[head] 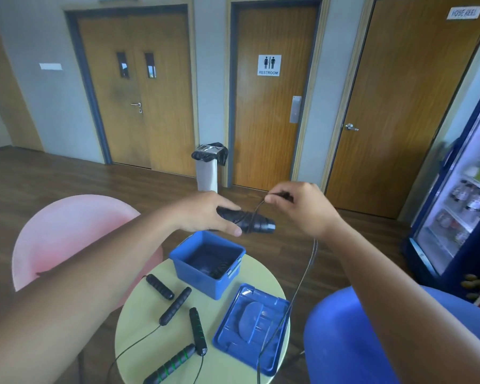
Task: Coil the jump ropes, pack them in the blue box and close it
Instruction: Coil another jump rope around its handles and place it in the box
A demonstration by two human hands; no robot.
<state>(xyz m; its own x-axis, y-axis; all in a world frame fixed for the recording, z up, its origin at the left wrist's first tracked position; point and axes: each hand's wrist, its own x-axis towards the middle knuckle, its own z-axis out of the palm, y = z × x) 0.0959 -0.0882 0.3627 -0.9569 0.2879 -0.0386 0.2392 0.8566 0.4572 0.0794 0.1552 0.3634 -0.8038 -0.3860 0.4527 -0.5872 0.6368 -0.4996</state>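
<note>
My left hand [205, 214] grips a pair of black jump-rope handles [257, 223] held together above the open blue box [183, 256]. A few turns of thin cord wrap around the handles. My right hand [299, 206] pinches the cord just above them, and the rest of the cord [302, 281] hangs down over the blue lid [250, 331] past the table edge. A dark coiled rope lies inside the box. Two more ropes lie uncoiled on the round green table [227, 367]: plain black handles [175, 306] and green-striped handles [198, 331].
A pink chair [67, 234] stands left of the table and a blue chair [352, 336] right of it. A drinks fridge [463, 212] is at the far right. A bin [207, 167] stands by the doors at the back.
</note>
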